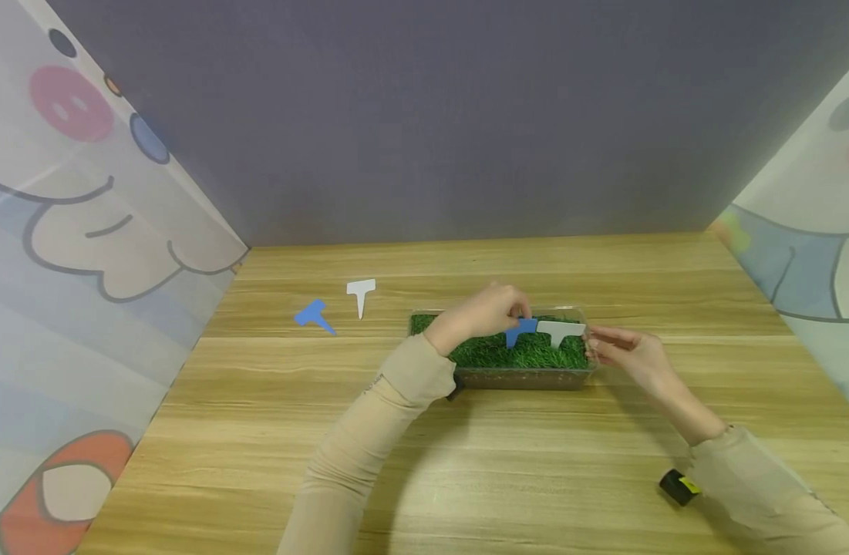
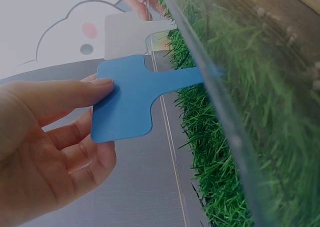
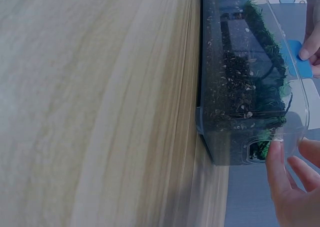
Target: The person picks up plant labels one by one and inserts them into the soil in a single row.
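Observation:
My left hand (image 1: pixel 490 310) pinches the head of a blue T-shaped plant label (image 2: pixel 125 99) between thumb and fingers. The label's stem points down into the green artificial grass (image 1: pixel 481 353) of a long clear plastic planter box (image 1: pixel 524 379). Beside it, a white T-shaped label (image 1: pixel 561 330) stands upright in the grass near the right end. With its fingers fairly straight, my right hand (image 1: pixel 635 356) touches the right end of the box at the rim. Dark soil with pale bits (image 3: pixel 245 82) shows through the box wall.
On the wooden table (image 1: pixel 535 470), another blue label (image 1: pixel 315 316) and another white label (image 1: pixel 361 297) lie left of the box. A dark grey panel (image 1: pixel 452 123) rises behind, and cartoon-printed panels (image 1: pixel 84 193) flank both sides. A small black object (image 1: pixel 676 487) is by the right sleeve.

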### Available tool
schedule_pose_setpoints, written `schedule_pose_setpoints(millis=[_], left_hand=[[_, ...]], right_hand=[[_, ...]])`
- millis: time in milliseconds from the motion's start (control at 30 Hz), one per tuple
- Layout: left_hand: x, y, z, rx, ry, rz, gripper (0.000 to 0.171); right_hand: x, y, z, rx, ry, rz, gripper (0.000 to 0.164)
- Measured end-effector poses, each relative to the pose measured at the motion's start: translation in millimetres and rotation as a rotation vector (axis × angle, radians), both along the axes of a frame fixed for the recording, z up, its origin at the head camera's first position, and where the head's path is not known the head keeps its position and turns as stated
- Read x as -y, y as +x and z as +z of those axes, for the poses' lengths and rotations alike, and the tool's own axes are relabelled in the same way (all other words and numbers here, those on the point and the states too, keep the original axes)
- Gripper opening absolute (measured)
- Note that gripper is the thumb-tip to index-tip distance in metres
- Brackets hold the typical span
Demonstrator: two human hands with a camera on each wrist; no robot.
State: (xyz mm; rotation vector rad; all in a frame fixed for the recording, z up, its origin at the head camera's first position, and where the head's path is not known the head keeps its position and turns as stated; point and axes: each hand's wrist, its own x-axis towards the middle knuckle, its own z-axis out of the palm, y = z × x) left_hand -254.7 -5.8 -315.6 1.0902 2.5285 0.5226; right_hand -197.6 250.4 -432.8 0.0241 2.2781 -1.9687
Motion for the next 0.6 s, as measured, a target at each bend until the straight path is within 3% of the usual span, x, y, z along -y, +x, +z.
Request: schedule_pose_setpoints(millis=[300, 367, 500, 600], left_hand=[[0, 0.6, -1.2, 0.032, -0.001, 0.017, 0.021], [0, 0.8, -1.9, 0.032, 0.003, 0.020, 0.021], [0, 1.3, -2.4, 0.024, 0.001, 0.023, 0.020], [-1, 2.0, -1.7, 0.016, -0.008, 0.024, 0.020]], right_hand=[[0, -0.3, 1.0, 0.009, -0.001, 0.001, 0.072], [1, 0.9, 5.3, 0.008, -0.006, 0.013, 0.067], [9, 7.9, 22.1, -0.001, -0.015, 0.034, 0.039], [15, 13.0, 34.0, -0.005, -0.021, 0.034, 0.034]])
